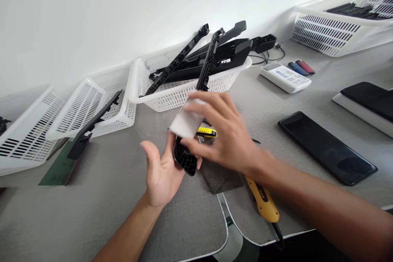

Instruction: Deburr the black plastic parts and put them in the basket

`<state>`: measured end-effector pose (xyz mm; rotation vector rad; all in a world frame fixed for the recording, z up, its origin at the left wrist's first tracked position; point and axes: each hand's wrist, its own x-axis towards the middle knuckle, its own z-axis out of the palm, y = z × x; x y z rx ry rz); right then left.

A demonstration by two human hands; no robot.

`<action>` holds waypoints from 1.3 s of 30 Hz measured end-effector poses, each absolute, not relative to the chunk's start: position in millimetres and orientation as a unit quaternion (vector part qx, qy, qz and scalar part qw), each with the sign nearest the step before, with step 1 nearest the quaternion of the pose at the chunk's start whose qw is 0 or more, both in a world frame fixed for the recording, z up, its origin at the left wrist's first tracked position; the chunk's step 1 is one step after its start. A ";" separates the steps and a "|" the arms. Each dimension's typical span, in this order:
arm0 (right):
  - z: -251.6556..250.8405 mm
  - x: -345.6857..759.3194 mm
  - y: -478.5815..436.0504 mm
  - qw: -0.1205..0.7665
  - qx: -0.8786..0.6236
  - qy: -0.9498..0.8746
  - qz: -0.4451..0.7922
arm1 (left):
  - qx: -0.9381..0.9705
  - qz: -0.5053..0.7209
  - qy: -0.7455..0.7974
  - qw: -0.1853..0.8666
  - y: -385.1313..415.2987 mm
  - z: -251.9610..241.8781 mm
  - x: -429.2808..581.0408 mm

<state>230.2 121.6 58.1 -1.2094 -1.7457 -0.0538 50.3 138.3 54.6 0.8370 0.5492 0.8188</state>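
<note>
My left hand (164, 172) is palm up with its thumb stretched away. Its fingers lie under and around the lower end of a long black plastic trim piece (186, 157), whose ribbed side faces up. That piece appears to run on upward past my right hand, in front of a basket; its middle is covered. My right hand (225, 131), slightly blurred, pinches a whitish sheet (187, 120) lying against the piece. Whether the sheet is paper or cloth I cannot tell. Behind my hands shows a yellow-and-black cutter knife (206, 132), partly hidden.
A white basket (184, 100) holds several black trim pieces (227, 55). More white baskets stand left and right. One trim piece (92, 127) leans at left over a green sheet (57, 168). On the right lie a yellow corded tool (265, 202), a black phone (327, 145) and a white device (285, 77).
</note>
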 end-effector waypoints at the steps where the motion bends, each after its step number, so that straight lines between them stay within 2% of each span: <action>1: 58.6 234.4 124.2 0.490 -0.516 -0.702 -0.021 | 0.386 0.383 0.248 0.802 137.9 54.0 52.0; 10: 50.3 262.3 142.7 0.500 -0.564 -0.652 -0.078 | 0.356 0.379 0.244 0.819 141.6 49.4 56.6; 14: 53.6 265.3 141.2 0.514 -0.522 -0.673 -0.103 | 0.367 0.379 0.243 0.814 141.8 48.2 57.6; 18: 57.2 259.3 136.5 0.471 -0.465 -0.748 -0.048 | 0.395 0.416 0.258 0.778 144.8 47.2 56.9; 25: 53.7 263.4 138.5 0.451 -0.530 -0.717 -0.036 | 0.450 0.436 0.279 0.727 146.5 44.8 55.4; 30: 51.6 262.4 137.7 0.416 -0.446 -0.791 0.048 | 0.473 0.429 0.313 0.703 148.3 48.1 53.5; 35: 48.1 257.5 137.6 0.418 -0.495 -0.761 0.010 | 0.473 0.411 0.348 0.697 149.1 48.4 53.9; 39: 48.6 255.0 135.7 0.399 -0.442 -0.802 0.048 | 0.475 0.407 0.371 0.686 147.3 47.6 54.6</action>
